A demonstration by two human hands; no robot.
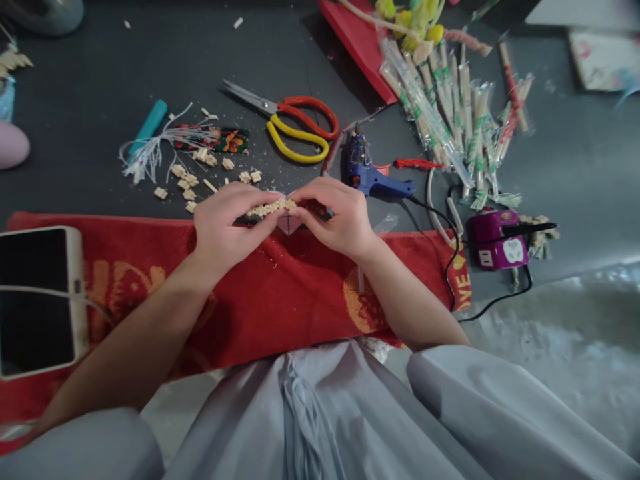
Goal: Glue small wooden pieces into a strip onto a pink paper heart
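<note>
Between my two hands is a narrow craft piece (270, 208) covered in small pale wooden bits, with a pinkish pointed part below it. My left hand (227, 223) pinches its left end between thumb and fingers. At the other end, the thumb and fingers of my right hand (337, 213) close on the same piece. Both hands are just over the far edge of a red towel (280, 287). Loose pale wooden pieces (187, 180) lie beyond my left hand, and a blue glue gun (375, 177) rests beyond my right.
Scissors with red and yellow handles (295, 127) lie open ahead. Wrapped sticks (455, 113) are heaped at the far right, near a purple box (499, 240) with a black cord. A white-framed device (40, 300) sits on the towel at left. White strings (155, 153) touch a teal tube (150, 123).
</note>
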